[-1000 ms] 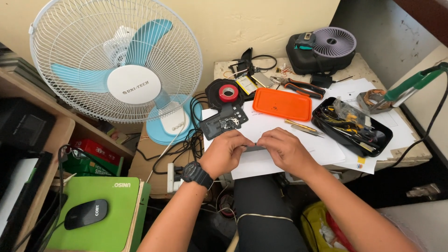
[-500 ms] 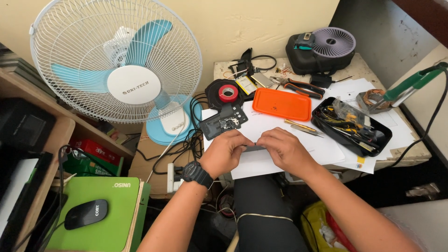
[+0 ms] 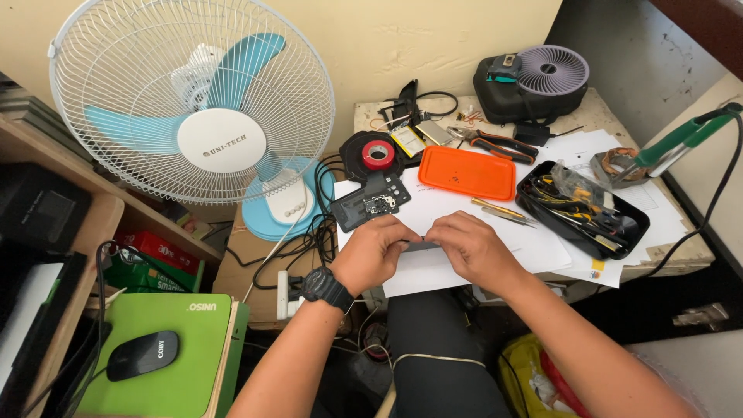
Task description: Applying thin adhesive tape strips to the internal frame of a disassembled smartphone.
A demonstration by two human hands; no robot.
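Note:
My left hand (image 3: 375, 251) and my right hand (image 3: 464, 246) meet over white paper sheets (image 3: 495, 232) at the table's near edge. Both pinch a thin flat grey part (image 3: 419, 246), mostly hidden by the fingers. A black watch (image 3: 325, 288) is on my left wrist. Just beyond my left hand lies an opened dark phone body (image 3: 371, 203) with its insides showing. A thin metal tool (image 3: 503, 212) rests on the paper past my right hand.
An orange tray (image 3: 467, 172), a black tray of tools (image 3: 580, 209), a tape roll (image 3: 378, 155), pliers (image 3: 495, 143) and a small black fan (image 3: 542, 77) crowd the table. A large white fan (image 3: 193, 124) stands left. A mouse (image 3: 143, 354) lies on a green pad.

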